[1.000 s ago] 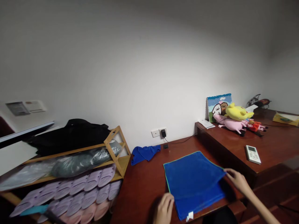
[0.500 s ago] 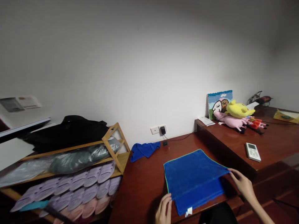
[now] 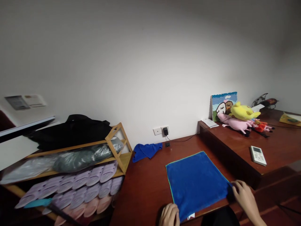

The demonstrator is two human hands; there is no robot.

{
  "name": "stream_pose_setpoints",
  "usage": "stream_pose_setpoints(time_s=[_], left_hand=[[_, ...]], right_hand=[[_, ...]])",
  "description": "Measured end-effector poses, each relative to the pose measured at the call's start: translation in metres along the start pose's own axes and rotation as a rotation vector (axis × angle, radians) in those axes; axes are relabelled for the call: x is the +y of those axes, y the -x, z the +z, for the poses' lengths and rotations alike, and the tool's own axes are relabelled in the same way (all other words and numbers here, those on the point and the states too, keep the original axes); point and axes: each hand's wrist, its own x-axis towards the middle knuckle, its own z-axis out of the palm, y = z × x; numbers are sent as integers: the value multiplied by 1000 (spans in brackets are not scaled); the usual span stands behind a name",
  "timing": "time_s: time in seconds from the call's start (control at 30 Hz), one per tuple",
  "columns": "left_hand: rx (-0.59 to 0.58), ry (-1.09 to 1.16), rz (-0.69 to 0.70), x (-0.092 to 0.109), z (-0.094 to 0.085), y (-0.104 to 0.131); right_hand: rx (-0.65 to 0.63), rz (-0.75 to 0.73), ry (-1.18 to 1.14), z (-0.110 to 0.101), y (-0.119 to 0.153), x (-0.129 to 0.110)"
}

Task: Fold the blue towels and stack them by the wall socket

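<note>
A blue cloth (image 3: pixel 197 183) with a thin green edging is spread nearly flat on the reddish-brown desk. A small white tag (image 3: pixel 191 216) sticks out from under its near edge. My left hand (image 3: pixel 169 215) is at the near left corner, fingers curled and closed on the cloth's edge. At the near right corner, my right hand (image 3: pixel 243 194) pinches the cloth between thumb and fingers. A second blue cloth (image 3: pixel 146 152) lies crumpled at the back of the desk, apart from both hands.
On the left, a wooden rack (image 3: pixel 122 157) holds lilac slippers (image 3: pixel 81 179) and a black bag (image 3: pixel 75 130). To the right, a raised desktop (image 3: pixel 237 139) carries plush toys (image 3: pixel 242 117) and a white remote control (image 3: pixel 258 155). A black plug (image 3: pixel 165 131) sits in the wall socket.
Both hands have come down toward the near desk edge with the cloth's upper layer. It now covers the lower layer that showed before. My view has shifted slightly.
</note>
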Motion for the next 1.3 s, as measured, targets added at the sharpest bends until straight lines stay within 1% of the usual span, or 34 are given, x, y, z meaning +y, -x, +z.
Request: stream_pose_setpoints(time_s=[0.1,0.13,0.2,0.23,0.3,0.37,0.43,0.5,0.57,0.63,0.7,0.73,0.8,0.87,0.93,1.07,1.13,1.2,1.23,1.3], left_hand=[[-197,-3,-104,18,6,-36],[-263,-3,-130,24,10,-46],[-385,7,-143,31,20,-56],[-433,13,-143,32,25,-57],[-490,23,-155,29,33,-53],[-508,27,-178,21,36,-44],[-521,29,-200,11,36,-36],[-531,28,-227,2,35,-31],[-538,27,-245,-5,36,-28],[-538,24,-239,-10,37,-27],[-531,16,-226,-13,39,-29],[-527,14,-221,-14,39,-30],[-527,16,-220,-16,40,-35],[-529,22,-227,-18,40,-44],[-532,33,-230,-20,42,-55],[-566,66,-212,-23,50,-85],[-577,67,-218,-31,50,-98],[-576,24,-251,-50,43,-106],[-571,-19,-278,-64,35,-107],[-557,-144,-347,-103,14,-102]], right_hand=[[-71,-95,-43,13,2,-34],[-100,-118,-39,20,5,-40],[-148,-161,4,34,12,-44],[-163,-182,33,41,17,-42],[-178,-223,83,51,25,-32],[-168,-242,134,54,28,-26],[-133,-230,201,52,27,-33],[-103,-223,251,48,25,-55],[-124,-250,241,47,26,-91],[-202,-290,179,51,32,-131],[-303,-292,121,60,41,-165],[-347,-276,105,66,45,-177],[-398,-240,94,78,50,-190],[-394,-227,96,89,50,-192],[-375,-227,112,96,43,-189],[-379,-203,175,103,15,-187],[-396,-203,188,106,-2,-188],[-415,-206,200,111,-19,-187],[-423,-208,208,114,-28,-186],[-439,-208,227,122,-45,-184]])
